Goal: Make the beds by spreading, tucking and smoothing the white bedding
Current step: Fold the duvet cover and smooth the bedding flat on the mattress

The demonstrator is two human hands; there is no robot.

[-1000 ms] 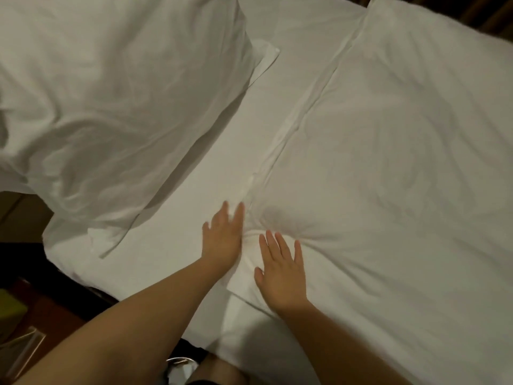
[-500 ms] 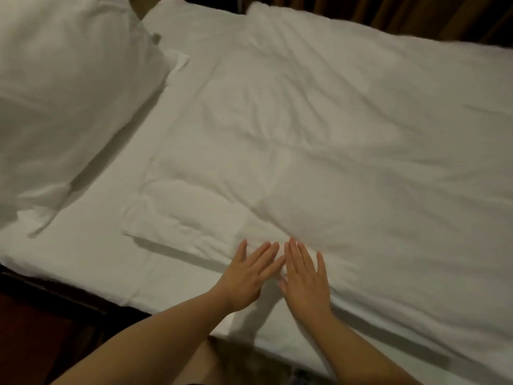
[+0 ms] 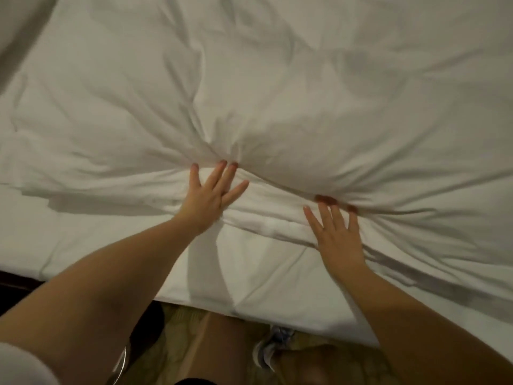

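White duvet (image 3: pixel 277 93) edge lies under left hand (image 3: pixel 212 194), right hand (image 3: pixel 337 240).

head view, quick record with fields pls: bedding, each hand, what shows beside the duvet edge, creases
bedding: white duvet, wrinkled, its near edge bunched into a thick fold
left hand: flat, fingers spread, pressing on that near edge
right hand: flat, fingers spread, pressing the same edge further right
beside the edge: white sheet, bare along the near side of the bed
creases: fan out across the duvet from both sets of fingertips
below the bed: floor
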